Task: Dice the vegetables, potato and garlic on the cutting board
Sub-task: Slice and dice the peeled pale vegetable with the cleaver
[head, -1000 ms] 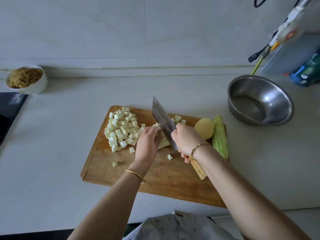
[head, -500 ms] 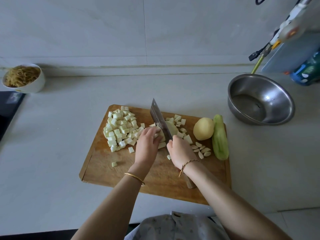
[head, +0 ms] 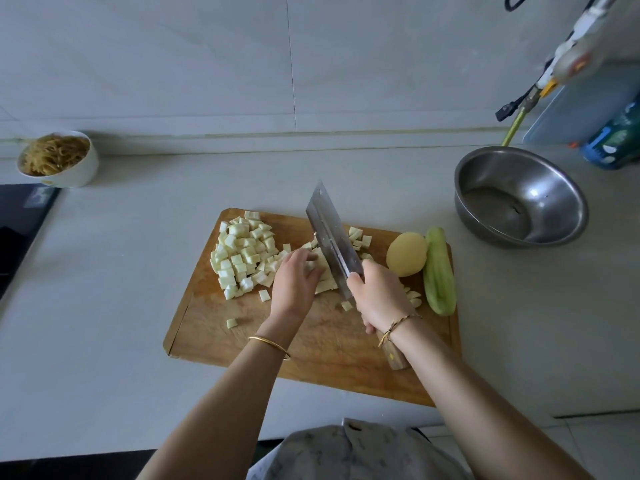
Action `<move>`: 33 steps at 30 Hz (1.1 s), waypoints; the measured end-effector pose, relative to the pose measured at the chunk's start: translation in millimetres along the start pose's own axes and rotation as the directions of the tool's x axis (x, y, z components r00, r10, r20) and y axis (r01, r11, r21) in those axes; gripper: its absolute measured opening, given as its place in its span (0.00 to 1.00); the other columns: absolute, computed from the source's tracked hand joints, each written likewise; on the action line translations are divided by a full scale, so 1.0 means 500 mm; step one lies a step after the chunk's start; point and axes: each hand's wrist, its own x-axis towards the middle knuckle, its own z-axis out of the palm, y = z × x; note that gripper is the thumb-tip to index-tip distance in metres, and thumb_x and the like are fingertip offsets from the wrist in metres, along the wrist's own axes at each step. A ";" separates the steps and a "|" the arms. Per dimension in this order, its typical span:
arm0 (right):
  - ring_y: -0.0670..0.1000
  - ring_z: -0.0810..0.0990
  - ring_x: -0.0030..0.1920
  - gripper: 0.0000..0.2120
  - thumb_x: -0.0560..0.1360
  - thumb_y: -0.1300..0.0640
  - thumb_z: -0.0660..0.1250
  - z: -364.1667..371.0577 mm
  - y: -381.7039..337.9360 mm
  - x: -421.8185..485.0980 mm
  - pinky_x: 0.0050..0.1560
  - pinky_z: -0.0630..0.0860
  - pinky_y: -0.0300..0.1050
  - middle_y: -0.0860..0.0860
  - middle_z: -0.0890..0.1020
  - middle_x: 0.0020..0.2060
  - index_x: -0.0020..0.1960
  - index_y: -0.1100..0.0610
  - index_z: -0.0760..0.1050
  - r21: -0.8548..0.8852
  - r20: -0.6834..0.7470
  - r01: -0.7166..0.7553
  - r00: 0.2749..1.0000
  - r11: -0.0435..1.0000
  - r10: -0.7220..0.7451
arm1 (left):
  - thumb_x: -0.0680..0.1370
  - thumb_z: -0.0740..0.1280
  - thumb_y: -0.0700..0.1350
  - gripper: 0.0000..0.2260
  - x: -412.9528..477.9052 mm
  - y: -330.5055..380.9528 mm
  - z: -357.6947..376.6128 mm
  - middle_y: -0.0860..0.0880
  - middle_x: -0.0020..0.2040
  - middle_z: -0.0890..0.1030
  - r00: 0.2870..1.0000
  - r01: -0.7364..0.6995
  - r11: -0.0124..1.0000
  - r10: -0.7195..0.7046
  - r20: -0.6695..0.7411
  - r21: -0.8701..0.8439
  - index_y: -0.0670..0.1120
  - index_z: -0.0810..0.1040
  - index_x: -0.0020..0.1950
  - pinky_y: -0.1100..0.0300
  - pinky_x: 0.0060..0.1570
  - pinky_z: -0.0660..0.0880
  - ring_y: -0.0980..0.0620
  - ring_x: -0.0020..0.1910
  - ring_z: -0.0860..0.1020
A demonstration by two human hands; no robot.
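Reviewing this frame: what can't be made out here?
Head view:
- vegetable strips: mostly covered by the left hand and cleaver.
- garlic cloves: partly behind the right hand; count unclear.
- blue-green container: cut by the right edge, label blurred.

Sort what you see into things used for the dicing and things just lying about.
In use: board, cleaver, strips, diced pile, potato, gourd, garlic, left hand, right hand.
Lying about: steel bowl, noodle bowl, bottle.
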 end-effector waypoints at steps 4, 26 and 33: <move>0.52 0.71 0.19 0.11 0.80 0.57 0.52 -0.011 -0.009 -0.011 0.18 0.65 0.37 0.54 0.73 0.31 0.38 0.55 0.62 0.019 -0.033 0.038 0.999 0.999 -0.037 | 0.77 0.69 0.42 0.10 -0.001 -0.003 0.003 0.46 0.57 0.77 0.999 -0.022 1.000 0.022 -0.025 -0.005 0.41 0.79 0.56 0.59 0.54 0.72 0.49 0.55 0.75; 0.53 0.75 0.22 0.08 0.81 0.59 0.51 0.016 -0.048 0.024 0.22 0.76 0.44 0.58 0.76 0.34 0.50 0.61 0.66 -0.097 0.109 -0.018 0.994 0.995 0.028 | 0.77 0.68 0.42 0.08 -0.012 0.002 0.007 0.48 0.53 0.78 0.997 -0.010 1.000 0.012 -0.073 0.017 0.41 0.79 0.54 0.60 0.48 0.72 0.50 0.50 0.76; 0.59 0.82 0.40 0.11 0.81 0.58 0.52 0.053 -0.031 0.033 0.41 0.80 0.51 0.58 0.78 0.42 0.53 0.63 0.71 -0.122 0.049 -0.010 0.999 0.992 0.017 | 0.77 0.68 0.43 0.09 -0.011 -0.001 0.009 0.48 0.55 0.78 0.998 0.016 1.000 -0.016 -0.058 0.003 0.42 0.79 0.55 0.56 0.50 0.75 0.50 0.52 0.77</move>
